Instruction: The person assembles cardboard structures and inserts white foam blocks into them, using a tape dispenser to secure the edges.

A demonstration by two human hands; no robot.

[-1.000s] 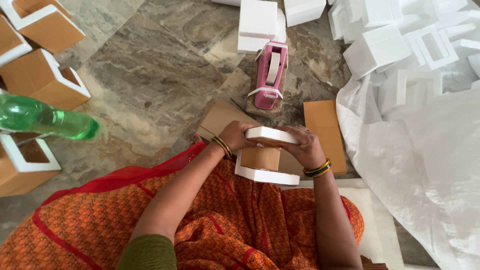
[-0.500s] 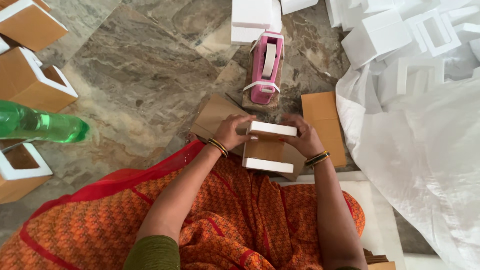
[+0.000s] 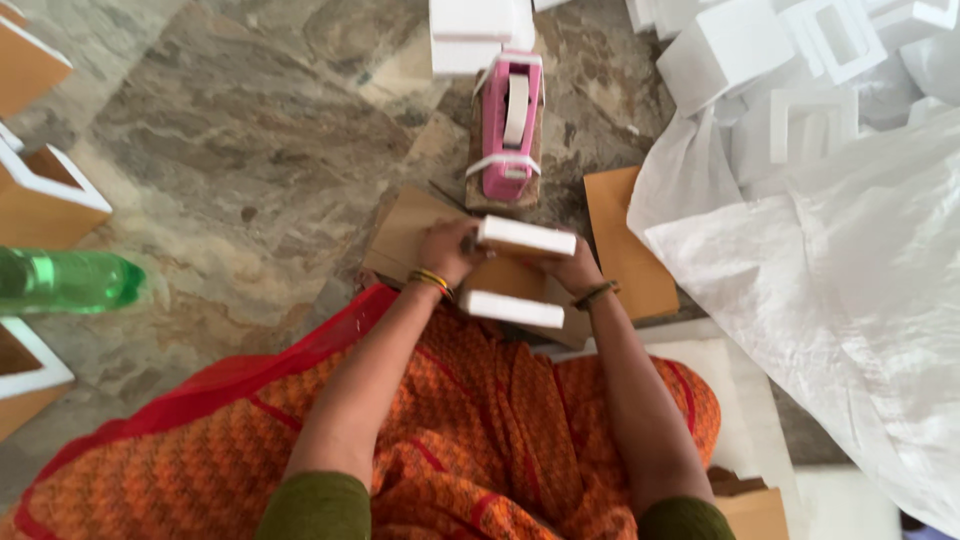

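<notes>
Looking down from the head view, I see both hands clasped around a small box point(image 3: 512, 280) at the centre of the frame, just above the lap draped in orange patterned cloth point(image 3: 440, 440). The box has brown cardboard sides and white foam pieces at its top and bottom ends. My left hand point(image 3: 447, 250) grips its left side, fingers curled around the near corner, while my right hand point(image 3: 572, 268) presses against the right side, so the box sits squeezed between the two palms; that hold looks meant to keep the foam ends seated against the cardboard. Under the box, flat brown cardboard sheets point(image 3: 622, 240) lie on the marbled stone floor point(image 3: 250, 130), within easy reach. Directly above the hands, in the upper middle of the frame, a pink tape dispenser point(image 3: 512, 125) stands on a small wooden block, facing me, close enough to pull from without shifting. To the upper right, a heap of white foam pieces point(image 3: 760, 60) spills beside a large white sack point(image 3: 840, 290). Along the left edge sit finished-looking brown boxes with white rims point(image 3: 45, 195), set well apart from the hands, and a green plastic bottle point(image 3: 65, 282) lies on its side between them.
</notes>
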